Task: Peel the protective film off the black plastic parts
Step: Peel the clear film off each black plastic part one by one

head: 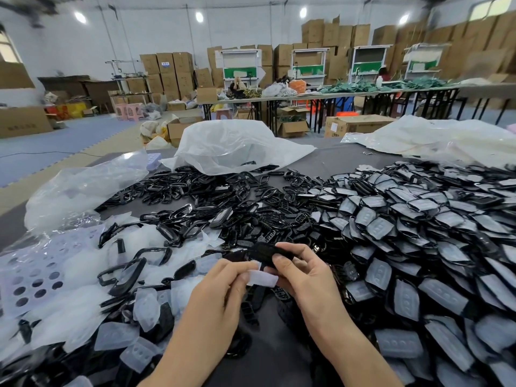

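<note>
1. A person's two bare hands work just above a dark grey table [329,163], close to the middle of its near edge, seen from a camera worn on the head.
2. The right hand [303,270] clamps one black plastic part [265,252] between curled thumb and fingers. It lifts the part clear of the heaps, probably so the covered face is within reach of the other hand.
3. The left hand [223,286] pinches a pale, translucent film [262,278] between thumb and fingertips, just below the part. Whether the film's far end is attached to the part cannot be told.
4. Judging by how much film hangs free, the peel on this part looks nearly or wholly done.
5. Toward the table's right edge lies a deep heap of film-covered parts [405,222], grey-white on their faces. This appears to be the waiting stock, on the side of the hand that picks up.
6. From the table's middle toward its far edge spreads a pile of bare black parts [212,196], glossy frames and shells with no film, likely finished.
7. At the near left corner loose films [145,303] lie heaped among a few black frames. This is on the side of the hand that pulls, so it is likely the discard area.
8. Crumpled clear plastic bags [231,143] sit at the far edge and left edge, open and slack, probably the packaging the parts came in.
</note>
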Motion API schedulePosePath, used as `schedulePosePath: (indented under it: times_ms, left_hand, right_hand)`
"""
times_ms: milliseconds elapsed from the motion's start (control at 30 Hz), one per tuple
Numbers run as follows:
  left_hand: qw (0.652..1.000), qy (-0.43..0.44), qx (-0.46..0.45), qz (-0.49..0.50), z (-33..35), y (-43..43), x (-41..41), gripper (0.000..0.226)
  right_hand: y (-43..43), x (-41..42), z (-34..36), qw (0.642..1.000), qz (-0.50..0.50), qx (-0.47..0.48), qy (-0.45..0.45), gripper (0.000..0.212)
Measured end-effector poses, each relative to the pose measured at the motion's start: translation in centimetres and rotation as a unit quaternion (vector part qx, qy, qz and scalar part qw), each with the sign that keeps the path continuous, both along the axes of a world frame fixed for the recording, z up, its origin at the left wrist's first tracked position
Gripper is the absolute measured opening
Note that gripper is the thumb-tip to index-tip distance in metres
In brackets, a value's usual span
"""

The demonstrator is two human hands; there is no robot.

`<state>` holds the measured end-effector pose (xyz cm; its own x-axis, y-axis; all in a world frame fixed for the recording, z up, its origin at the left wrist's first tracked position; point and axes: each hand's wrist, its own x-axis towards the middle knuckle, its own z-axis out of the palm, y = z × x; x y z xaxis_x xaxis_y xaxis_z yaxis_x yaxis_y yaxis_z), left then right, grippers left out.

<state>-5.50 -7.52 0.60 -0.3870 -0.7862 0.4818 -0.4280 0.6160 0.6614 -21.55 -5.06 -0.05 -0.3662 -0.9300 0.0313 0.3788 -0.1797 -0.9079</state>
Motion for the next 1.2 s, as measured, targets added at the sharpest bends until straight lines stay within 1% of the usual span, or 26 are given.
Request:
schedulePosePath:
  times_ms: [67,100,133,233,333,433,500,567,667,733,867,900,933,1033,1133,1200]
  left_hand:
    - [0.998,-0.034,-0.046,0.010,-0.2,0.0,0.0,0.020]
    - [0.998,-0.029,-0.048,0.014,-0.3,-0.1,-0.1,0.019]
    - [0.999,-0.012,-0.036,0.022,-0.3,-0.1,-0.1,0.018]
    - [0.995,0.063,0.042,0.062,-0.2,-0.2,0.0,0.017]
    - [0.988,0.114,0.076,0.068,0.0,-0.2,-0.2,0.019]
    - [0.973,0.182,0.121,0.074,0.2,-0.3,-0.4,0.022]
    - [0.962,0.213,0.155,0.077,0.2,-0.2,-0.5,0.019]
    - [0.955,0.234,0.166,0.080,0.1,-0.2,-0.4,0.014]
    - [0.952,0.241,0.169,0.081,0.1,-0.2,-0.5,0.007]
    - [0.948,0.249,0.179,0.083,0.0,-0.3,-0.6,0.010]
    - [0.936,0.279,0.209,0.055,0.1,-0.3,-0.5,0.024]
    - [0.933,0.285,0.216,0.045,0.1,-0.3,-0.5,0.024]
    - [0.930,0.291,0.222,0.034,0.1,-0.3,-0.6,0.021]
    - [0.932,0.284,0.225,-0.001,-0.2,-0.2,-0.8,0.011]
    - [0.938,0.276,0.210,-0.010,-0.1,-0.1,-0.6,0.015]
    - [0.954,0.237,0.182,-0.002,0.0,-0.1,-0.4,0.023]
  right_hand:
    - [0.2,0.3,0.0,1.000,0.029,0.006,0.010,0.018]
    - [0.2,0.4,0.0,0.999,0.044,0.008,0.007,0.017]
    - [0.3,0.5,0.1,0.998,0.056,0.009,0.002,0.016]
    - [0.4,0.7,0.1,0.998,0.068,0.008,0.003,0.016]
    - [0.5,0.8,0.0,0.998,0.067,0.006,0.012,0.016]
    - [0.6,0.9,0.1,0.996,0.085,0.003,0.017,0.015]
    - [0.6,1.1,0.0,0.995,0.103,-0.001,0.018,0.016]
    - [0.6,1.3,0.0,0.993,0.118,-0.008,0.010,0.018]
    - [0.5,1.5,-0.2,0.992,0.127,-0.018,0.000,0.018]
    - [0.4,1.6,-0.2,0.991,0.130,-0.019,-0.004,0.020]
    - [0.4,1.9,0.1,0.990,0.141,-0.024,-0.013,0.045]
    - [0.4,1.9,0.1,0.991,0.131,-0.027,-0.003,0.044]
    - [0.4,1.8,0.0,0.993,0.117,-0.029,0.010,0.039]
    - [0.4,1.6,-0.1,0.996,0.082,-0.026,0.033,0.017]
    - [0.5,1.5,0.1,0.996,0.083,-0.024,0.032,0.014]
    - [0.5,1.4,-0.1,0.995,0.088,-0.027,0.036,0.014]
